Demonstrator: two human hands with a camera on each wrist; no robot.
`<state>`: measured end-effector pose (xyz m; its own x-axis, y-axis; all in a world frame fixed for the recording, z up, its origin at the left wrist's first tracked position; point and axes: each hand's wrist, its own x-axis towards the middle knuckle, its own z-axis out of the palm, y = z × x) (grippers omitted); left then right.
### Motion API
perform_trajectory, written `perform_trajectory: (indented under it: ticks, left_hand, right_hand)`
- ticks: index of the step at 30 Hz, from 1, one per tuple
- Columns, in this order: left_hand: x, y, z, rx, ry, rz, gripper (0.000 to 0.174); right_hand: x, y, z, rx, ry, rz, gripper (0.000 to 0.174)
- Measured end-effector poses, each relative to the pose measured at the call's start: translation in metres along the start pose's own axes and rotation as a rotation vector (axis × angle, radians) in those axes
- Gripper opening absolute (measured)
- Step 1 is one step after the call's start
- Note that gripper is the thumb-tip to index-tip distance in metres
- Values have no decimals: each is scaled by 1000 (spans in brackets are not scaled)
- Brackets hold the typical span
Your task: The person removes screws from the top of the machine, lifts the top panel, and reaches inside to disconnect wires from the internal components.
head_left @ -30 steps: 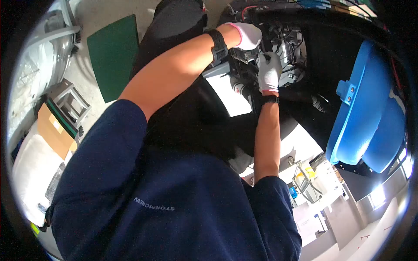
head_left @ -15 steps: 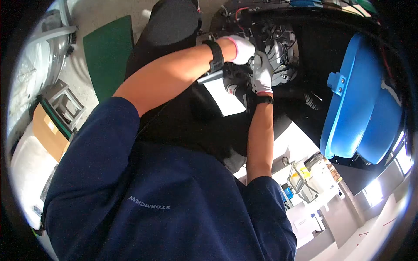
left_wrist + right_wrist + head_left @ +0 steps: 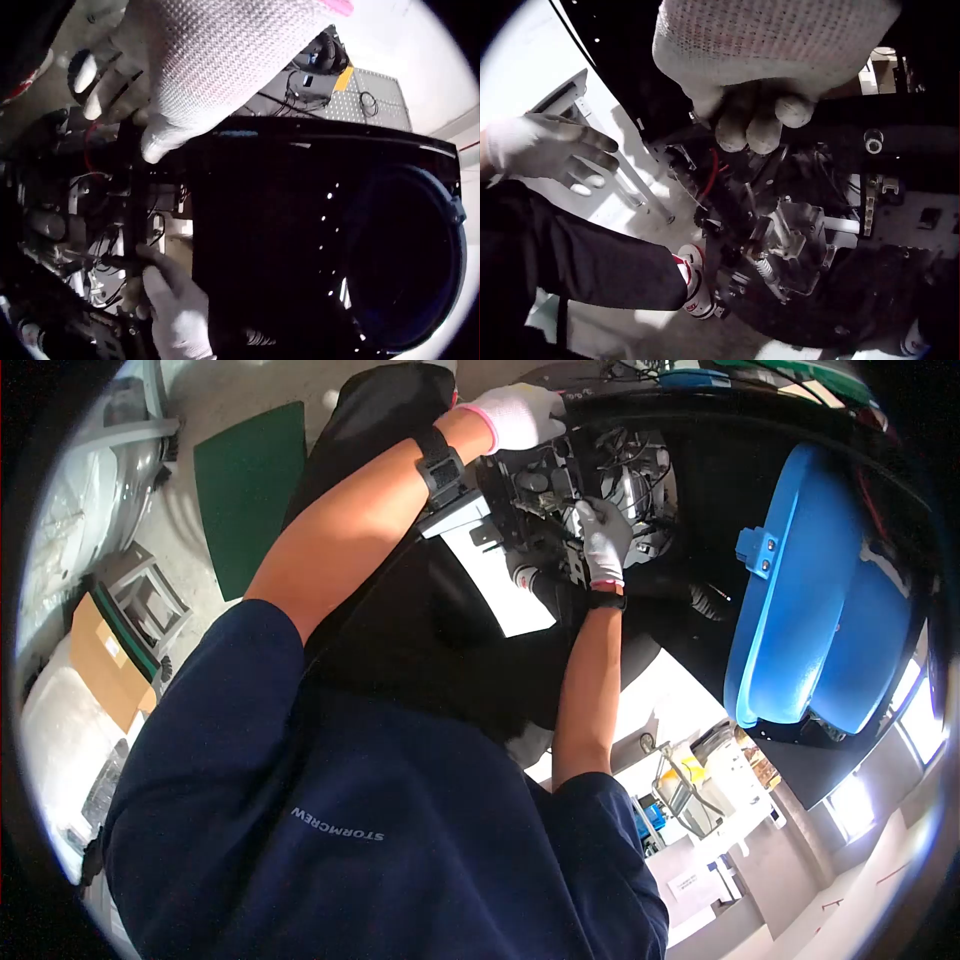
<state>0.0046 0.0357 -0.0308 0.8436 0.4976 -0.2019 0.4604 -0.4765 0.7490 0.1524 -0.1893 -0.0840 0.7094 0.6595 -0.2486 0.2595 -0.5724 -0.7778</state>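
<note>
My gloved right hand (image 3: 605, 540) is over the exposed inside of a black machine. In the left wrist view, this hand's curled fingers grip a screwdriver-like tool (image 3: 120, 262) with a dark handle and thin shaft, which points in among the wires and metal parts (image 3: 635, 490). The right wrist view shows the fingers (image 3: 761, 131) folded under, with the tool hidden. My gloved left hand (image 3: 518, 417) is held away near the machine's edge, fingers spread and nothing in them, also visible as a left hand (image 3: 547, 150) in the right wrist view.
A large blue tub-like part (image 3: 800, 590) stands on the machine's right side. A white panel (image 3: 495, 570) lies before my knees. A green board (image 3: 250, 500) is on the floor at left, with a grey stool (image 3: 150, 600) behind it. My shoe (image 3: 696, 285) is close to the machine.
My left hand was beside the right hand over the mechanism; it has drawn away up and to the left, fingers spreading. The right hand has stayed over the mechanism.
</note>
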Motion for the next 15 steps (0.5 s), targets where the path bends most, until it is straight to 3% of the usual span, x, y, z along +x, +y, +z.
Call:
perform_trajectory:
  ticks: [1,3,4,6,7,8,9,10,11,15]
  left_hand:
    - [2,0,5,0,1,2,39]
    - [6,-2,37,-32,-94,-26,37]
    - [9,1,57,-46,-167,-67,35]
    - [3,6,112,-542,-197,-337,42]
    - [-16,21,123,-968,-219,-604,46]
    - [-13,15,163,-1189,-198,-770,50]
    - [-13,0,218,-1306,-118,-643,56]
    - [-29,32,186,-1662,-86,-941,56]
    - [-35,47,182,-1445,74,-969,50]
    - [-28,60,225,-1812,121,-962,35]
  right_hand:
    - [2,1,-1,0,1,-2,30]
    - [2,-5,-2,-371,-2,-75,36]
    - [2,-5,-2,-374,-4,-74,36]
    - [3,-8,-2,-489,-5,-83,45]
    - [4,-9,-2,-493,-9,-90,45]
    - [3,-10,-3,-510,-11,-60,47]
    - [2,-10,-2,-525,-17,-28,49]
    - [4,-1,-3,-545,-5,-80,50]
    - [0,-11,-4,-572,-27,-63,51]
    - [-2,-9,-5,-634,-26,-63,52]
